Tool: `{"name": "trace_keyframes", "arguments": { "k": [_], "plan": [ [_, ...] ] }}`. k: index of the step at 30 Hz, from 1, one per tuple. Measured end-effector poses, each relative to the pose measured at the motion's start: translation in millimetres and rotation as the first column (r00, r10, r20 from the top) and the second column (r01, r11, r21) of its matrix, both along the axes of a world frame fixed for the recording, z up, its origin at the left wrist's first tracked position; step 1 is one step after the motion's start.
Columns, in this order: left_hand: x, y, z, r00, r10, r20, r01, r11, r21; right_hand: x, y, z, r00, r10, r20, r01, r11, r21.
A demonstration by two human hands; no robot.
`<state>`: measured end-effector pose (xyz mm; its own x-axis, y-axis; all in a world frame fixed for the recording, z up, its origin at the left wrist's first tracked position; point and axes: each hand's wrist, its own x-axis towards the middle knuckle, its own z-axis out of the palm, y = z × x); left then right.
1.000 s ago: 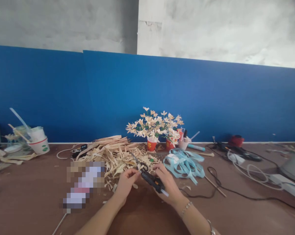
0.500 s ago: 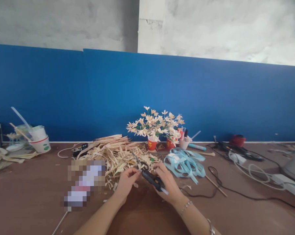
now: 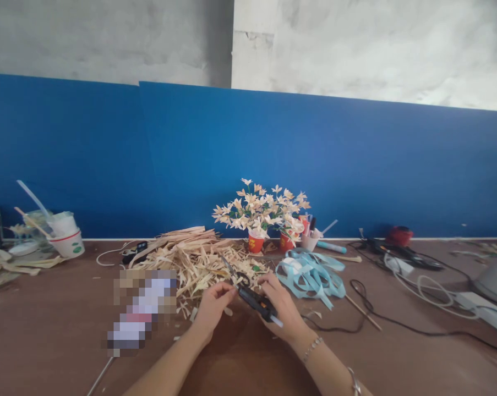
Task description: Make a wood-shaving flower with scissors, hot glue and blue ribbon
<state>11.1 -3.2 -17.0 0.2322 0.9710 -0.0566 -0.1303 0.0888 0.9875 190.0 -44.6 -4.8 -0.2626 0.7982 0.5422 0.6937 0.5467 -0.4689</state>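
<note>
My right hand (image 3: 278, 300) is closed round a black hot glue gun (image 3: 254, 300), with a clear glue stick (image 3: 277, 320) poking out of its rear end. The gun's nozzle points up and to the left. Close to that nozzle, my left hand (image 3: 213, 309) pinches its thumb and forefinger together; what lies between them is too small to make out. Just beyond both hands spreads a heap of pale cut husk-like strips (image 3: 201, 264). The dark scissors (image 3: 243, 278) lie at its near side, partly behind the gun.
Pale artificial flowers (image 3: 256, 209) stand in red paper cups (image 3: 255, 242) against the blue partition (image 3: 182, 154). Tangled light-blue ribbon (image 3: 310, 275) lies right of the heap. Black cable (image 3: 413, 329) and a white power strip (image 3: 485, 311) stretch rightward. A white tub (image 3: 69, 245) stands left.
</note>
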Motion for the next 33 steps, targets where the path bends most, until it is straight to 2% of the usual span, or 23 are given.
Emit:
{"name": "trace_keyframes", "arguments": {
  "k": [19, 27, 31, 33],
  "plan": [
    [-0.9, 1.7, -4.8, 0.999, -0.030, 0.030, 0.031, 1.000, -0.003, 1.7, -0.1, 0.5, 1.000, -0.013, 0.011, 0.013, 1.000, -0.006],
    [-0.7, 3.0, -6.3, 1.000, -0.018, 0.003, 0.017, 1.000, 0.022, 3.1, -3.1, 5.0, 0.999, 0.034, 0.027, -0.035, 0.999, 0.015],
    [-1.2, 3.4, -7.7, 0.997, -0.005, -0.076, 0.011, 0.997, 0.082, -0.7, -6.9, 11.7, 0.993, 0.069, 0.100, -0.078, 0.993, 0.091],
    [-2.0, 2.4, -6.1, 0.993, -0.017, -0.113, 0.030, 0.993, 0.114, 1.5, -8.8, 17.4, 0.990, -0.023, 0.138, 0.000, 0.987, 0.160]
  ]
}}
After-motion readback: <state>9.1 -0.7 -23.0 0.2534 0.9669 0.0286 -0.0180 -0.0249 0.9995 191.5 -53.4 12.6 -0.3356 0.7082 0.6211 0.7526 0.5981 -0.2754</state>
